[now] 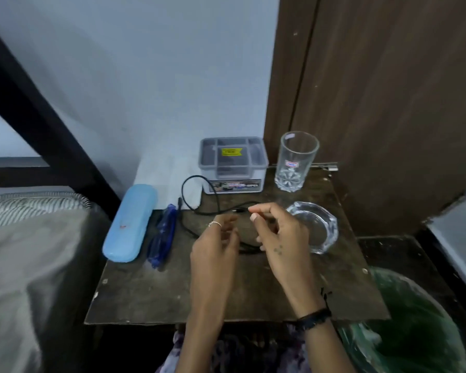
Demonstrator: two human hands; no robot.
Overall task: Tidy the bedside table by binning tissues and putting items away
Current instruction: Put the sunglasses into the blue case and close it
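Note:
A black cable (197,203) loops across the back of the dark wooden bedside table (151,292). My right hand (277,235) pinches the cable near its plug end between thumb and forefinger. My left hand (215,246) hovers just left of it over the cable's lower loop, fingers curled and blurred; whether it touches the cable is unclear. A light blue glasses case (131,224) and blue glasses (163,238) lie at the table's left side. No tissues are visible on the table.
A grey lidded plastic box (233,164) stands at the back, a tall empty glass (296,161) to its right, a glass ashtray (316,227) in front of that. A green-lined bin (414,324) sits at lower right. A bed (24,251) is left; a wooden door (388,90) behind.

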